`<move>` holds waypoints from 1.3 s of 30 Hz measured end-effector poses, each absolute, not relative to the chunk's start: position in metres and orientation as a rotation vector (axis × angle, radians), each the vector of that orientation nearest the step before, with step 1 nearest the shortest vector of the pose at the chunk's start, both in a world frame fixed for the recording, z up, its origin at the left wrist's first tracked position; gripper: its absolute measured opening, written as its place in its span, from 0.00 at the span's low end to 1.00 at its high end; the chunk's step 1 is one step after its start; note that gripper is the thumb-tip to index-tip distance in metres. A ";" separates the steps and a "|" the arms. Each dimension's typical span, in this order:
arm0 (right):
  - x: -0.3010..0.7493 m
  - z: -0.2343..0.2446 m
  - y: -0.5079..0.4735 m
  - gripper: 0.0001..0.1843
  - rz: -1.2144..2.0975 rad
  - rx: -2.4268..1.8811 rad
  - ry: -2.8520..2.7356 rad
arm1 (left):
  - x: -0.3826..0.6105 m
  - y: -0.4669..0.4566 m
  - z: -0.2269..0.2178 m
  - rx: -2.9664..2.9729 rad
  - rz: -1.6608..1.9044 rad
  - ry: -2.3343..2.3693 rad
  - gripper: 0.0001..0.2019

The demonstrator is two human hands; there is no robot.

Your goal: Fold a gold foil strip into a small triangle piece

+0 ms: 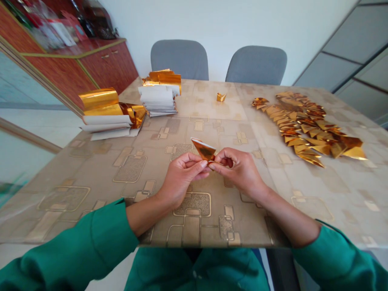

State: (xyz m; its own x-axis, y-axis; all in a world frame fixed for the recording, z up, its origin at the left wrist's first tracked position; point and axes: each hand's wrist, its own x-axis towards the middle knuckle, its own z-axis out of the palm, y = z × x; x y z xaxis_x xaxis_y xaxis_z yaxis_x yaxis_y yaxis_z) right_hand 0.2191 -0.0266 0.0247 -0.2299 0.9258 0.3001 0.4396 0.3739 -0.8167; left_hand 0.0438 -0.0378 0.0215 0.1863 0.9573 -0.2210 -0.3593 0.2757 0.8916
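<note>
L hand + R hand pinch folded gold foil over table.

My left hand and right hand nearly meet around the folded gold foil piece, so nothing else fits between them. Straight ahead, I can pass over the patterned table cover until the small gold folded piece stands in my path. Farther left, the low stack of gold-edged paper and taller stack of gold-edged paper block my way, while the long heap of folded gold pieces blocks the right side
</note>
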 end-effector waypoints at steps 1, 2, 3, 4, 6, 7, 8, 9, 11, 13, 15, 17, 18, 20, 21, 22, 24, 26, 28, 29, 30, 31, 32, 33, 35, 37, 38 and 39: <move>0.218 0.024 -0.027 0.12 0.715 -1.209 -1.843 | 0.044 -0.038 0.021 0.797 1.081 0.933 0.12; 0.218 0.024 -0.027 0.12 0.681 -1.222 -1.856 | 0.044 -0.037 0.021 0.786 1.080 0.931 0.12; 0.217 0.023 -0.027 0.12 0.656 -1.230 -1.867 | 0.045 -0.037 0.021 0.776 1.082 0.930 0.13; 0.217 0.022 -0.027 0.12 0.638 -1.234 -1.879 | 0.045 -0.037 0.020 0.766 1.082 0.928 0.13; 0.217 0.021 -0.026 0.12 0.612 -1.238 -1.918 | 0.046 -0.037 0.019 0.757 1.073 0.927 0.13; 0.217 0.022 -0.025 0.12 0.605 -1.244 -1.940 | 0.046 -0.037 0.019 0.756 1.065 0.927 0.14; 0.218 0.022 -0.025 0.13 0.600 -1.251 -1.957 | 0.046 -0.037 0.019 0.756 1.057 0.927 0.14; 0.218 0.022 -0.025 0.13 0.593 -1.255 -1.969 | 0.046 -0.037 0.018 0.756 1.050 0.925 0.14; 0.219 0.024 -0.024 0.13 0.567 -1.241 -1.980 | 0.046 -0.037 0.018 0.756 1.043 0.921 0.15; 0.220 0.026 -0.024 0.12 0.553 -1.195 -1.978 | 0.045 -0.036 0.017 0.750 1.046 0.916 0.14; 0.221 0.028 -0.025 0.10 0.644 -1.144 -1.951 | 0.046 -0.034 0.017 0.717 1.073 0.900 0.14; 0.220 0.029 -0.026 0.08 0.810 -1.102 -1.910 | 0.046 -0.033 0.016 0.662 1.121 0.870 0.12; 0.220 0.029 -0.027 0.08 0.881 -1.084 -1.891 | 0.047 -0.032 0.016 0.634 1.141 0.854 0.12; 0.220 0.029 -0.027 0.08 0.941 -1.063 -1.862 | 0.048 -0.032 0.016 0.598 1.154 0.831 0.10; 0.220 0.028 -0.027 0.07 0.937 -1.059 -1.854 | 0.048 -0.032 0.015 0.592 1.143 0.826 0.09; 0.220 0.027 -0.027 0.06 0.926 -1.060 -1.848 | 0.048 -0.033 0.015 0.592 1.127 0.823 0.10; 0.222 0.025 -0.025 0.05 0.906 -1.064 -1.854 | 0.048 -0.034 0.014 0.607 1.100 0.823 0.10; 0.223 0.023 -0.024 0.06 0.903 -1.066 -1.868 | 0.047 -0.034 0.013 0.634 1.087 0.833 0.10; 0.225 0.022 -0.022 0.06 0.910 -1.066 -1.870 | 0.046 -0.033 0.012 0.667 1.086 0.857 0.11; 0.226 0.022 -0.022 0.05 0.910 -1.066 -1.871 | 0.045 -0.032 0.011 0.686 1.080 0.872 0.11; 0.226 0.023 -0.022 0.05 0.901 -1.064 -1.873 | 0.045 -0.032 0.011 0.704 1.071 0.887 0.11; 0.227 0.023 -0.022 0.05 0.885 -1.063 -1.880 | 0.044 -0.031 0.011 0.719 1.062 0.901 0.12; 0.227 0.024 -0.022 0.05 0.863 -1.062 -1.887 | 0.044 -0.031 0.011 0.732 1.054 0.910 0.12; 0.227 0.025 -0.022 0.05 0.840 -1.062 -1.896 | 0.044 -0.031 0.011 0.743 1.048 0.912 0.13; 0.227 0.026 -0.022 0.05 0.795 -1.062 -1.916 | 0.044 -0.031 0.010 0.756 1.043 0.902 0.14; 0.227 0.026 -0.022 0.05 0.758 -1.066 -1.937 | 0.044 -0.031 0.009 0.772 1.029 0.886 0.14; 0.227 0.026 -0.022 0.05 0.748 -1.069 -1.941 | 0.045 -0.031 0.009 0.781 1.022 0.881 0.14; 0.227 0.025 -0.022 0.05 0.751 -1.072 -1.936 | 0.045 -0.031 0.008 0.786 1.022 0.879 0.14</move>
